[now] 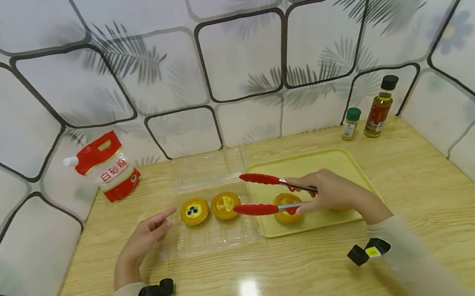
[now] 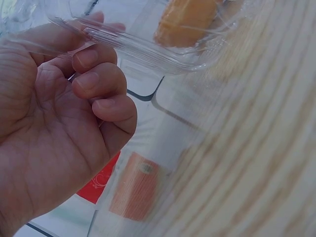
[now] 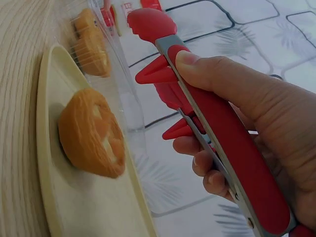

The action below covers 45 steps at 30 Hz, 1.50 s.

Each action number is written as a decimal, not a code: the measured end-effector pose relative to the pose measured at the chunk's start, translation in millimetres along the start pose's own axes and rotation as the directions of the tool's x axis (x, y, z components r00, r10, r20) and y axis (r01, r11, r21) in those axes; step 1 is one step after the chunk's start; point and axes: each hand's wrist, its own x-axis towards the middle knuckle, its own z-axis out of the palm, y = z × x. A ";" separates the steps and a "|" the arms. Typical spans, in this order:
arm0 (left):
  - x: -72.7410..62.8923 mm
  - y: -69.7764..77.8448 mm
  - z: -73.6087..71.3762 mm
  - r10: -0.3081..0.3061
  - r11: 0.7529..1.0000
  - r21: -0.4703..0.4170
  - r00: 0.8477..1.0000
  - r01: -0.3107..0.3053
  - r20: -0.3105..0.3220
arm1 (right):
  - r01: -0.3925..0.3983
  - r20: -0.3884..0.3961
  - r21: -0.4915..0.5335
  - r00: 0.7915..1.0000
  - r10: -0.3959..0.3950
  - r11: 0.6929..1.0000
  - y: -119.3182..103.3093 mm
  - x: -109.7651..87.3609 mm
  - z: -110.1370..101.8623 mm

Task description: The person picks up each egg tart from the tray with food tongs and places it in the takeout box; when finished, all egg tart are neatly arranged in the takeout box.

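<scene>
My right hand (image 1: 328, 188) grips red-tipped tongs (image 3: 222, 138), thumb on one arm and fingers on the other. Their tips stand apart with nothing between them, over the tray's left edge and the container. Two egg tarts lie in the clear plastic container (image 1: 214, 238): a blueberry-topped tart (image 1: 194, 211) and a tart with yellow pieces (image 1: 225, 205). My left hand (image 1: 142, 239) is at the container's left edge, index finger extended, other fingers loosely curled. A tart (image 3: 91, 133) sits on the yellow tray (image 1: 305, 166) below the tongs; another is mostly hidden under my right hand.
A red and white sugar pouch (image 1: 111, 167) stands at the back left. At the back right are a green-capped shaker (image 1: 350, 124) and an oil bottle (image 1: 380, 109). The container's clear lid (image 1: 208, 167) is folded back toward the patterned wall (image 1: 242, 55).
</scene>
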 end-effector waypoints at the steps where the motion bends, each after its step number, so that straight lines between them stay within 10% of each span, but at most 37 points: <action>1: 0.0 0.0 0.1 0.001 1.000 0.000 1.000 -0.001 0.000 | 0.003 -0.009 -0.006 1.000 -0.003 1.000 1.5 -4.6 -1.6; 10: -1.4 0.7 0.8 -0.010 1.000 -0.006 1.000 0.010 -0.006 | 0.114 -0.106 -0.024 0.988 -0.116 0.993 21.6 -42.6 -4.5; 22: 0.2 0.1 1.3 -0.002 1.000 -0.009 1.000 0.002 0.003 | -0.012 -0.070 -0.011 0.998 0.011 1.000 22.2 -75.8 -3.8; 45: -0.7 1.0 0.5 -0.013 1.000 -0.011 1.000 0.013 -0.001 | -0.117 -0.044 -0.051 0.992 0.115 0.992 15.0 -80.5 -3.5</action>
